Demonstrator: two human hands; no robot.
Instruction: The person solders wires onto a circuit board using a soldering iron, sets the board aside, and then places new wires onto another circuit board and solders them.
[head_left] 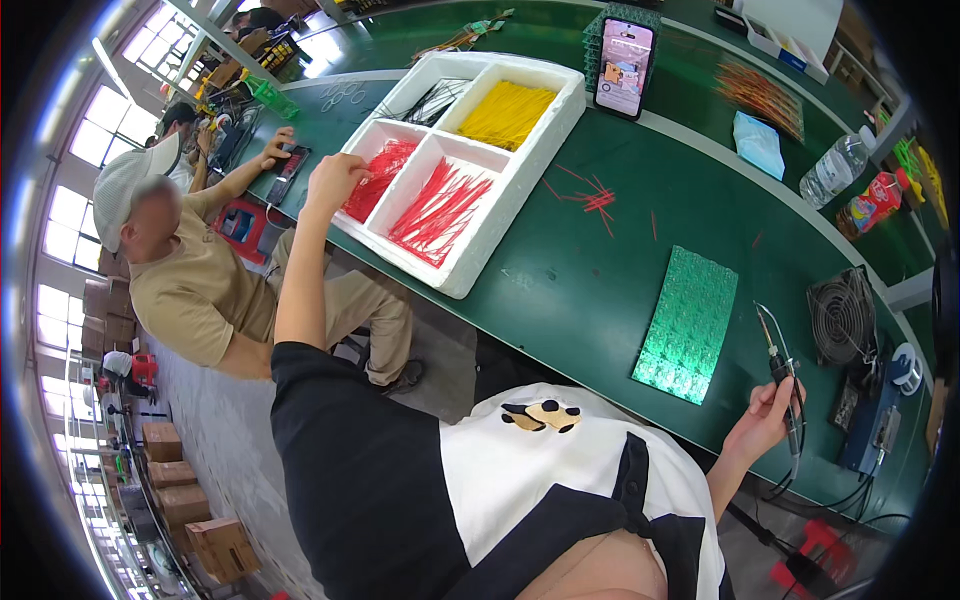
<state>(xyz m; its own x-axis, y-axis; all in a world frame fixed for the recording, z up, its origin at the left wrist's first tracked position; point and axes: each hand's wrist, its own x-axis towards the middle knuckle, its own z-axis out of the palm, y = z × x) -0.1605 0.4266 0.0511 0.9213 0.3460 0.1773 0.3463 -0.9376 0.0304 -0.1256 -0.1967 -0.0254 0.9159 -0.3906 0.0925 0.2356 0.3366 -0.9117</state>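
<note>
A white foam tray point(487, 265) with compartments sits at the left of the green bench. My left hand point(336, 184) is over its near-left compartment, fingers curled together at a pile of red wires point(385, 172); whether a wire is between them is hidden. The neighbouring compartment has more red wires point(440, 212). Behind are yellow wires point(507, 115) and dark wires point(437, 102). On the right, my right hand point(766, 418) grips a soldering iron point(779, 366), tip pointing up and away. Left of it lies a sheet of green circuit boards point(687, 325).
Loose red wires point(597, 197) lie mid-bench. A phone point(625, 68) leans upright at the back. A fan point(841, 316) and a blue soldering unit point(873, 420) with a solder spool point(907, 368) stand at the right, near a water bottle point(838, 167). A seated co-worker point(195, 270) is at the left.
</note>
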